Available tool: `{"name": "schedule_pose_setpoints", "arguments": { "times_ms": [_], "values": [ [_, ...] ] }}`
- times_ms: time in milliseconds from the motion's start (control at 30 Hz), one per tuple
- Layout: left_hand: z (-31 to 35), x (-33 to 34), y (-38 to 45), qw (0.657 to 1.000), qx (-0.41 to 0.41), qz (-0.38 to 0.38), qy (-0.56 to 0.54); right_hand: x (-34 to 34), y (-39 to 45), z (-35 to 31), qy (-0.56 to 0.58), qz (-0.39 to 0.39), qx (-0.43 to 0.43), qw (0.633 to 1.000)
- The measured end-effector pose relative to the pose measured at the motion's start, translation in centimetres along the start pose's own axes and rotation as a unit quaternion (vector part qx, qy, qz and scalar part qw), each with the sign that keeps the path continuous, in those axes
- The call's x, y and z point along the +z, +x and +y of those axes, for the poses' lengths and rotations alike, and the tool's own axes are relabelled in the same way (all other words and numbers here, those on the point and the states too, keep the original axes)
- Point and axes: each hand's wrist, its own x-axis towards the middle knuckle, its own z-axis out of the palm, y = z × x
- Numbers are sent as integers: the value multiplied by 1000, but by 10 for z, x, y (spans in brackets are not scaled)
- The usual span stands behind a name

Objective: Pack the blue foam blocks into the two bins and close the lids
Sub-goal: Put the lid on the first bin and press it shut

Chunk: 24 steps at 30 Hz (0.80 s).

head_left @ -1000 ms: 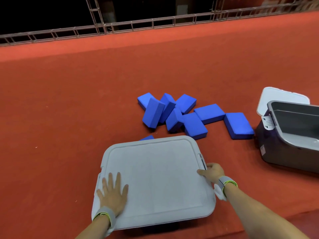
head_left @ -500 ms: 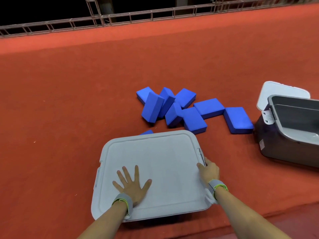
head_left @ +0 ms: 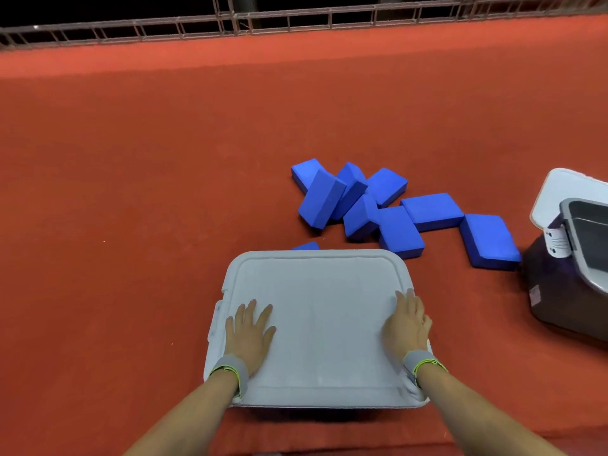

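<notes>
**A:** How far along does this look?

**B:** Partway, I'd judge. The near bin's grey lid [head_left: 316, 327] is on, with the left hand [head_left: 249, 335] and right hand [head_left: 408, 327] both laid flat on it, fingers straight and holding nothing, likely pressing it shut. The second bin [head_left: 572, 274] at the right stands open, nothing visible in the part that shows, its white lid [head_left: 559, 189] lying behind it. A pile of blue foam blocks [head_left: 394, 209] lies loose between and beyond the two bins, one corner peeking out behind the near lid.

**A:** And the setting?

**B:** A broad red carpeted floor [head_left: 148, 192], ending in a metal truss rail [head_left: 296, 23] with darkness past it.
</notes>
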Motion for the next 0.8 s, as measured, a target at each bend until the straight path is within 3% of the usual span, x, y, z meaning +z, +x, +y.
{"name": "schedule_pose_setpoints", "arguments": {
  "times_ms": [100,167,267,367,400,467,633,700,800],
  "values": [
    [-38,-15,9,994,-72,69,-53,13,-7,-46,4,-51,-84,995],
    [-63,-21,16,976,-155,63,-139,24,-12,-77,13,-92,-108,990],
    [-84,-24,29,899,-262,-25,-351,42,-24,-106,-18,-123,-137,983],
    [-100,-28,32,839,-250,-178,-449,55,-37,-128,-65,-139,-142,978],
    [-106,-24,36,830,-235,-196,-466,57,-40,-134,-78,-142,-137,977],
    [-118,-9,49,838,-202,-161,-480,60,-39,-141,-93,-131,-128,979],
    [-121,-22,49,955,-86,-71,-274,67,-38,-150,-104,-110,-100,983],
    [-120,-26,48,971,-64,-77,-217,74,-43,-158,-98,-106,-80,986],
    [-123,-23,53,971,-53,-81,-220,82,-46,-167,-99,-86,-57,990]
  ]
}}
